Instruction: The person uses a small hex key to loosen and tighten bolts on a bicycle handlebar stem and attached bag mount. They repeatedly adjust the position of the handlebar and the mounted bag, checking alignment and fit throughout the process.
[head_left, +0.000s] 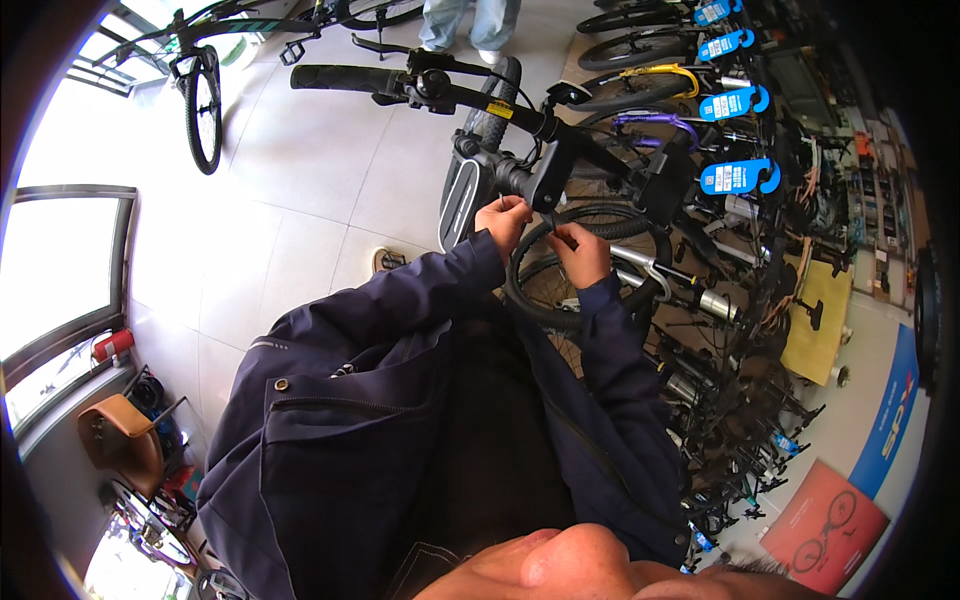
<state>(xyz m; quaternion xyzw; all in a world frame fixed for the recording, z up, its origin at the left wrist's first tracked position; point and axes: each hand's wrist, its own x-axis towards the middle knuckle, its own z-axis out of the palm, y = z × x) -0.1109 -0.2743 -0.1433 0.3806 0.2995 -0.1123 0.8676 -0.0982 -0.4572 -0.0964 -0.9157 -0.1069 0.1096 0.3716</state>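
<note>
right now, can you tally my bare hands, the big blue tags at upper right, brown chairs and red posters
Bare hands: 2
Big blue tags: 4
Brown chair: 1
Red poster: 1
Total: 8

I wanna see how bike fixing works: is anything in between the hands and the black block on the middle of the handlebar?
Nothing visible is. The left hand and right hand are close by the block's near end; whether they touch it, I can't tell.
</note>
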